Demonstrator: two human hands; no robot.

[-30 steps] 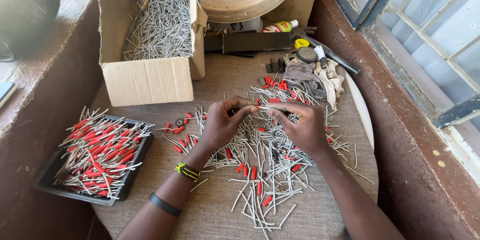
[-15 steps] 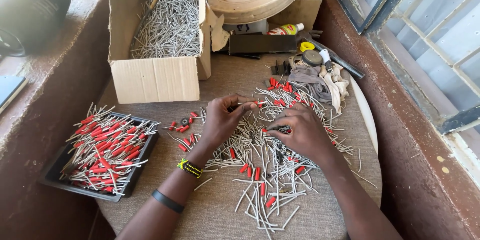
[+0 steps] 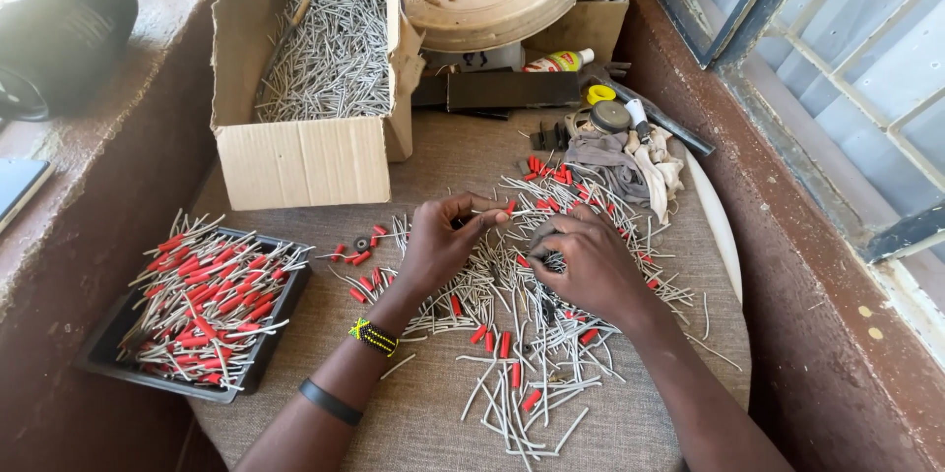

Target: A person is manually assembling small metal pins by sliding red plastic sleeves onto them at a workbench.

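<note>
So from my feed I've got both hands over the table (image 3: 413, 423), right in the middle of a big scatter of grey metal pins (image 3: 532, 374) and little red sleeves (image 3: 509, 345). My left hand (image 3: 440, 246) is pinched narrow on a single thin pin (image 3: 484, 213), thumb and fingertips closed round it, with a beaded bracelet (image 3: 373, 336) at the wrist. My right hand (image 3: 588, 263) is curled down onto the pile at about 3 o'clock from the left one, fingers bent in; I can't tell if it's actually got hold of anything. Over at 9 o'clock there's a black tray (image 3: 108, 359) loaded with red-sleeved pins (image 3: 202, 300). At 11 o'clock sits a cardboard box (image 3: 305, 162) full of bare pins (image 3: 320, 49), and at 1 o'clock a crumpled rag (image 3: 630, 162).
</note>
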